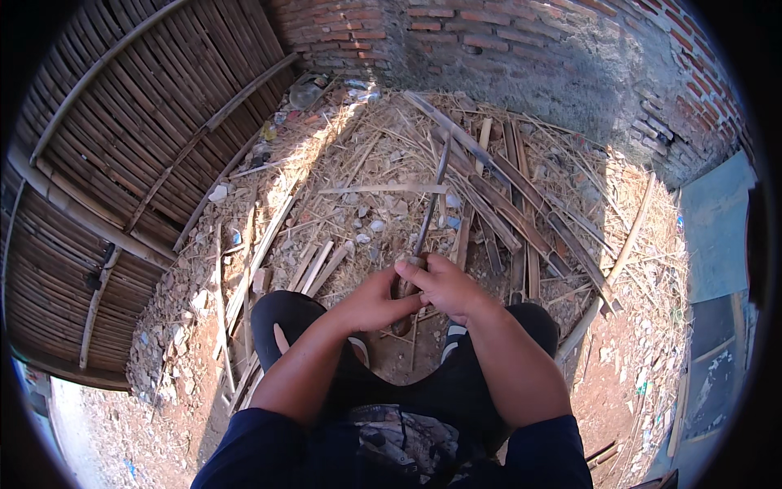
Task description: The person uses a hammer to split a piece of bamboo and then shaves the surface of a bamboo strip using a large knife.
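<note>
A long thin bamboo strip [430, 204] rises from my hands and points away toward the brick wall. My right hand [446, 287] is closed around its near end. Just to its left, my left hand [373, 301] is curled and touches the right hand; a dark wooden handle [401, 324] hangs below it, whether a blade is attached stays hidden. Both hands sit above my bent knees in dark trousers [285, 318]. I cannot tell exactly which hand bears the handle.
Split bamboo slats [521, 216] and dry shavings [366, 155] cover the ground ahead. A woven bamboo wall [114, 155] stands at the left, a brick wall [505, 41] at the back. Short cut pieces [314, 265] lie near my left knee. A long pole [619, 253] lies at the right.
</note>
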